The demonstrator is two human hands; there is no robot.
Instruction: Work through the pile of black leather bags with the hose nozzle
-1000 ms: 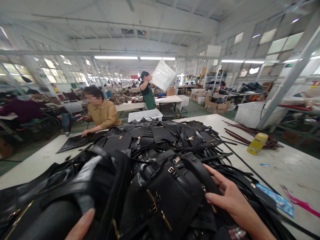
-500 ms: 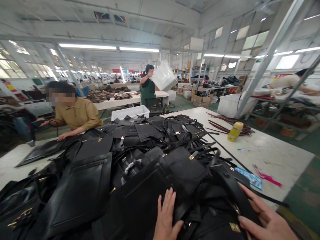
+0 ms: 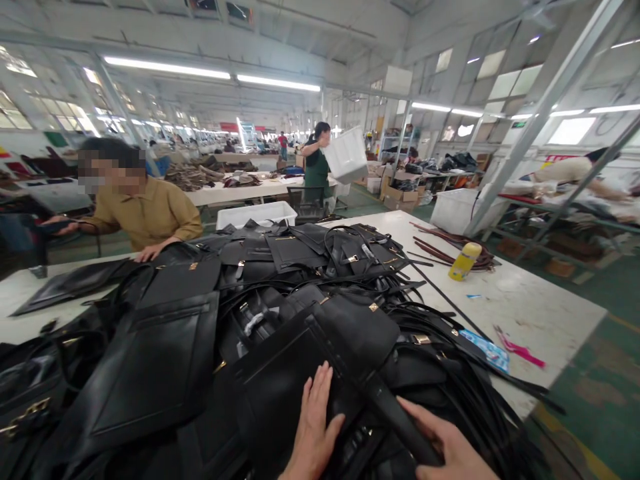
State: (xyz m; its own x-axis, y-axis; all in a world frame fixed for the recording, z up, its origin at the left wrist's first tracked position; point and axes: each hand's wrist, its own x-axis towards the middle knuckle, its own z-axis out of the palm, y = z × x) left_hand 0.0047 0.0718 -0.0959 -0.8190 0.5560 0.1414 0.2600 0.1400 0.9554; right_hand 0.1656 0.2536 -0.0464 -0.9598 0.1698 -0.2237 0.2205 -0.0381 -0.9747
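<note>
A big heap of black leather bags (image 3: 165, 360) with gold clasps and thin straps covers the near part of the table. My left hand (image 3: 315, 420) lies flat on the front of one black bag (image 3: 273, 390), fingers stretched out. To its right, my right hand (image 3: 445, 443) is closed on a black leather bag (image 3: 387, 407), thumb on the near side and fingers over its long narrow edge. Most of that bag is hidden beneath my hand and among the others.
Across the white table (image 3: 560, 313) lie a yellow bottle (image 3: 465, 261), brown straps (image 3: 435, 250), a blue-white packet (image 3: 484, 349) and a pink-handled tool (image 3: 525, 353). A co-worker (image 3: 145, 207) sits at left; another person (image 3: 315, 160) carries a white bin (image 3: 347, 155) beyond.
My right hand has moved left with the bag edge, closer to my left hand, uncovering a bundle of straps at right. My left hand stays flat. The far person has moved right with the bin.
</note>
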